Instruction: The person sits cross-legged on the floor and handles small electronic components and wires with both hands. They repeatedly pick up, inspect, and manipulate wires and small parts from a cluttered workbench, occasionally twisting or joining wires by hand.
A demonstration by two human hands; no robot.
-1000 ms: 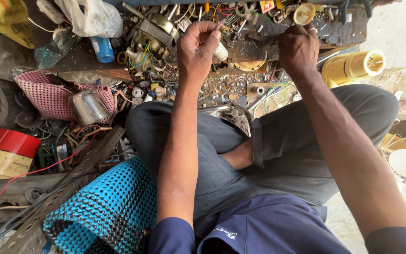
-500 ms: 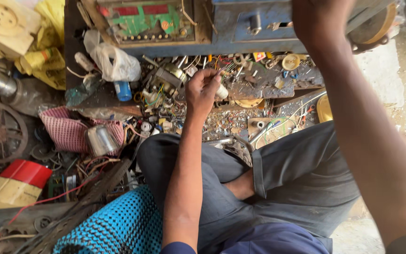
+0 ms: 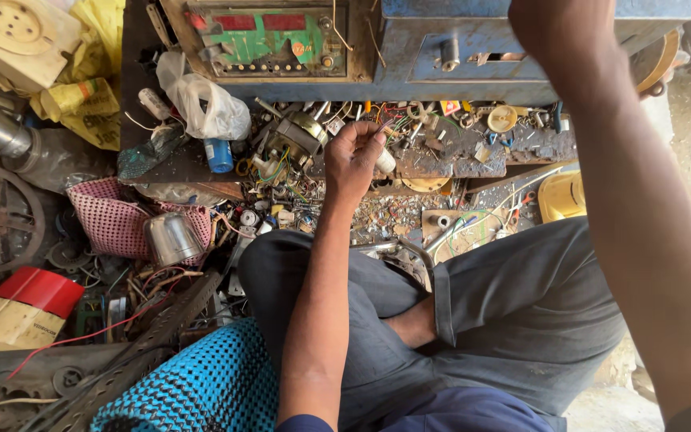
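Pinched between thumb and fingers of the left hand (image 3: 355, 160): a small white cylindrical part (image 3: 385, 162), with a thin dark pin or probe (image 3: 383, 126) sticking out toward one o'clock, both held over the littered dark workbench top (image 3: 177, 164) (what kind of part, too small to tell). Raised at one o'clock, against the blue metal cabinet (image 3: 433, 60): the right hand (image 3: 563, 36), closed like a fist, but whether anything sits inside cannot be told. Lying at eleven o'clock of the left hand: a small motor with brass-coloured casing (image 3: 297, 138) amid loose wires. Farther off at nine o'clock: a shiny steel cup (image 3: 171, 238) on a pink woven basket (image 3: 109, 220). Likely risk: a loosened pinch dropping the white part into the scrap below, hard to find again among screws and offcuts.
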